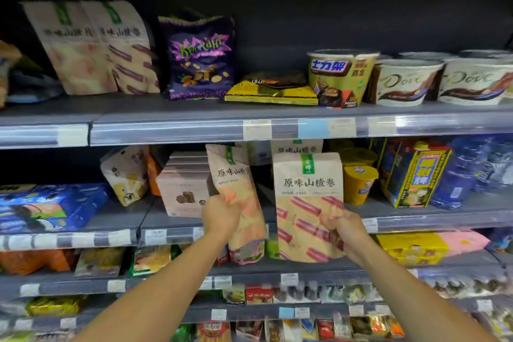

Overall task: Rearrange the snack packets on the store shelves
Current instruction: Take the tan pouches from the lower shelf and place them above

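**Two hawthorn-roll packets held up at the middle shelf**

Head view: the left hand [220,215] has its fingers [226,198] clamped on a beige packet [236,194], tilted and twisted, with a green tab on top and pinkish-red print. The right hand [342,223] grips a second packet [306,200] at its right edge; this one faces forward, upright, cream with red roll pictures and dark characters. Both are held in front of the middle shelf [416,223]. Just left of the left fingers stand pale pink boxes [184,191]; right of the right fingers, yellow cups [359,183].
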{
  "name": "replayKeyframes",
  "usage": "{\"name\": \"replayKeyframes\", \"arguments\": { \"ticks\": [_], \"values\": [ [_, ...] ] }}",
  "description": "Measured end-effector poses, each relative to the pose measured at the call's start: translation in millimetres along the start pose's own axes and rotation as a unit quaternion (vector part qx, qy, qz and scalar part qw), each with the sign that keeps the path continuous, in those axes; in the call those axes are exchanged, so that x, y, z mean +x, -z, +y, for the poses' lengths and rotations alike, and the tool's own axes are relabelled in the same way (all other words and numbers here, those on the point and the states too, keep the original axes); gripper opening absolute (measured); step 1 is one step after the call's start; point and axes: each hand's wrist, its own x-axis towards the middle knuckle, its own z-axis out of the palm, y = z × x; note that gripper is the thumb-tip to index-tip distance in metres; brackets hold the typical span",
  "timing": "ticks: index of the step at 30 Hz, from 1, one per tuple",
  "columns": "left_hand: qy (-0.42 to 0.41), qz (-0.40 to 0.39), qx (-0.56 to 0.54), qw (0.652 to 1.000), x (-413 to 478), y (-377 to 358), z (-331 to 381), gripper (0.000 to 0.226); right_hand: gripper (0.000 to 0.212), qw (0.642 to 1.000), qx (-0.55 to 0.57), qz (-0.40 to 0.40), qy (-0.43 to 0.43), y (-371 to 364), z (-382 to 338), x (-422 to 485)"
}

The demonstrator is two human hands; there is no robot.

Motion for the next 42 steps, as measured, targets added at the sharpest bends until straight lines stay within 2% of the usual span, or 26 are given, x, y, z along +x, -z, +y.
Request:
{"name": "replayKeyframes", "arguments": {
  "ticks": [2, 6, 11, 15, 20, 29, 36, 42],
  "values": [
    [0.006, -0.025, -0.012, 1.000, -26.2, 15.3, -9.8, 0.021, 0.024, 1.000, -0.010, -0.013, -0.006, 6.3, 0.8, -25.3],
    [0.011, -0.057, -0.001, 0.998, -66.9, 49.8, -34.5, 0.026, 0.015, 0.999, -0.037, -0.016, -0.007, 13.1, 1.3, -74.5],
    [0.016, -0.077, -0.050, 0.996, -110.4, 103.0, -48.5, 0.029, 0.026, 0.999, -0.038, -0.021, -0.014, 8.2, -2.5, -117.9],
    [-0.001, -0.061, -0.111, 0.992, -133.3, 147.4, -50.8, 0.003, 0.023, 0.998, -0.032, -0.047, 0.003, -5.3, -22.3, -155.6],
    [-0.021, -0.037, -0.157, 0.987, -139.4, 198.6, -51.8, 0.017, 0.015, 0.997, -0.015, -0.059, 0.041, -29.3, -45.2, -188.5],
    [0.000, 0.012, -0.239, 0.971, -109.2, 311.1, -63.6, 0.023, 0.022, 0.992, 0.041, -0.079, 0.086, -145.0, -79.7, -238.2],
    [0.034, 0.041, -0.297, 0.954, -64.7, 414.6, -88.5, 0.015, 0.022, 0.994, 0.039, -0.065, 0.077, -242.2, -84.6, -265.9],
    [0.069, 0.030, -0.303, 0.950, -36.7, 461.4, -89.1, 0.014, 0.017, 0.998, 0.013, -0.041, 0.050, -292.4, -105.8, -276.2]
  ]
}}
